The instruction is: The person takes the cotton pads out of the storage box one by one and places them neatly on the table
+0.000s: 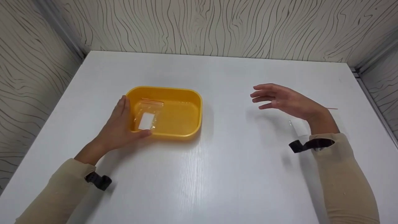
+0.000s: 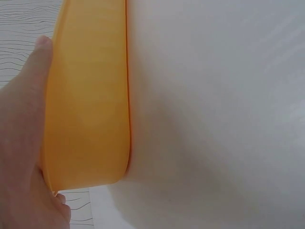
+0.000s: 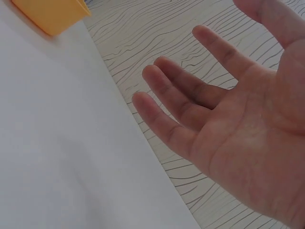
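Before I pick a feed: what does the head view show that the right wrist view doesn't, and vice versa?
Only head: the left hand holding the tray's side, the clear bag with a white patch inside it, and another bag partly hidden by the right arm.

Only right wrist: the full palm of the right hand.

Both: that hand, empty; the yellow tray, white table and patterned wall.
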Action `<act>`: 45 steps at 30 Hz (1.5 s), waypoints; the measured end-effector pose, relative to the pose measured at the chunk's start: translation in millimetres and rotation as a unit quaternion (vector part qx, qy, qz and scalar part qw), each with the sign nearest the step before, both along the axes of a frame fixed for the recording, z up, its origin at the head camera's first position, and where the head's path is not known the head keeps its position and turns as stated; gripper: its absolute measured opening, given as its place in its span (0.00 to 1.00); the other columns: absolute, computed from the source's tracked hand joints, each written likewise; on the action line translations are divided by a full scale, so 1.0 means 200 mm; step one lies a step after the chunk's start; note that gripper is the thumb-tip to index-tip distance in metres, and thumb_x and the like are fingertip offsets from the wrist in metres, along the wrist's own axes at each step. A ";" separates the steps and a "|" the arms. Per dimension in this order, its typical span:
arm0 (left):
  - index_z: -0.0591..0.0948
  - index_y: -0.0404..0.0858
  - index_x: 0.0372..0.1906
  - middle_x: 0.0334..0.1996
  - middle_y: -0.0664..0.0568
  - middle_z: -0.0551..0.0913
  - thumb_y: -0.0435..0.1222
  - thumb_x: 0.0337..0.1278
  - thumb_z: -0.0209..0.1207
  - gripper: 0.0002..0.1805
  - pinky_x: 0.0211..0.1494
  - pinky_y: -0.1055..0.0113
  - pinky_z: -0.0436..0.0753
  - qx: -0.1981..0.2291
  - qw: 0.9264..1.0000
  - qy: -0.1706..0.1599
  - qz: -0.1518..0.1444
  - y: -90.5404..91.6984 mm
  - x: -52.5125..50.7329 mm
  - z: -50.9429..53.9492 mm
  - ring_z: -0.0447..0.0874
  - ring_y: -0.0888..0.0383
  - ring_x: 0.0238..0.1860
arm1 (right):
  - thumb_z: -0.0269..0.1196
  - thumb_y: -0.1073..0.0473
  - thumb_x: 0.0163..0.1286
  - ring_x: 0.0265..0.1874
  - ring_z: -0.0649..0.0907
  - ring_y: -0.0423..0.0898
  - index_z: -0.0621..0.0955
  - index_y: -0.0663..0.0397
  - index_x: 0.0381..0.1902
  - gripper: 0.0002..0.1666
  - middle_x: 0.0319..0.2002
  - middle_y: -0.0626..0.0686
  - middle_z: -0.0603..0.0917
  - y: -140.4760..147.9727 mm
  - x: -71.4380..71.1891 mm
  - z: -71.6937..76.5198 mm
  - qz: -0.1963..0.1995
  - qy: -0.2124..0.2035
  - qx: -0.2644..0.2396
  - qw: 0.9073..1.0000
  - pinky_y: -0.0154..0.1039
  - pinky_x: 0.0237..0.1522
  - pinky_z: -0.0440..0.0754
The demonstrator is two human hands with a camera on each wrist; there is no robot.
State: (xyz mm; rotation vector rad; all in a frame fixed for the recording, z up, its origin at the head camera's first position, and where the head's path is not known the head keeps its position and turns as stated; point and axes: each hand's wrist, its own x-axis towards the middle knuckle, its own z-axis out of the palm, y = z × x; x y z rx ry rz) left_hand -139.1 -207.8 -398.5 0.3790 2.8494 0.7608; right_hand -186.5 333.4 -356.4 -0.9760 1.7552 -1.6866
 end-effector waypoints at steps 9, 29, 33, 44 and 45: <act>0.29 0.31 0.79 0.81 0.36 0.29 0.68 0.49 0.66 0.76 0.77 0.38 0.53 -0.003 1.000 0.001 -0.002 0.00 0.00 0.00 0.34 0.39 0.81 | 0.44 0.75 0.76 0.71 0.70 0.58 0.59 0.64 0.78 0.33 0.72 0.66 0.68 -0.07 -0.03 0.01 0.000 -0.003 0.008 1.000 0.47 0.68 0.73; 0.29 0.32 0.79 0.81 0.37 0.30 0.69 0.48 0.66 0.77 0.77 0.38 0.54 0.001 1.000 0.004 0.002 0.00 0.00 0.00 0.37 0.39 0.80 | 0.47 0.74 0.76 0.70 0.71 0.59 0.63 0.59 0.77 0.33 0.70 0.67 0.69 -0.23 -0.06 0.06 -0.003 -0.015 0.037 0.999 0.50 0.68 0.73; 0.28 0.32 0.79 0.81 0.36 0.30 0.70 0.48 0.65 0.77 0.77 0.38 0.54 0.001 1.000 -0.001 0.003 0.00 0.00 0.00 0.36 0.38 0.81 | 0.47 0.74 0.75 0.69 0.71 0.60 0.63 0.59 0.77 0.33 0.70 0.67 0.69 -0.26 -0.07 0.07 0.004 -0.011 0.031 0.999 0.51 0.68 0.73; 0.30 0.27 0.78 0.80 0.34 0.29 0.66 0.50 0.67 0.76 0.78 0.39 0.51 0.002 1.000 0.006 -0.005 0.00 0.01 0.01 0.33 0.38 0.81 | 0.49 0.72 0.76 0.68 0.71 0.60 0.63 0.62 0.76 0.32 0.69 0.67 0.70 -0.34 -0.10 0.09 0.010 -0.010 0.028 1.000 0.51 0.68 0.74; 0.30 0.27 0.78 0.80 0.34 0.29 0.67 0.50 0.67 0.76 0.78 0.39 0.50 0.001 1.000 0.005 -0.005 0.00 0.00 0.00 0.33 0.38 0.81 | 0.49 0.72 0.75 0.68 0.71 0.61 0.64 0.62 0.76 0.32 0.69 0.67 0.70 -0.34 -0.11 0.09 0.011 -0.009 0.028 1.000 0.51 0.68 0.74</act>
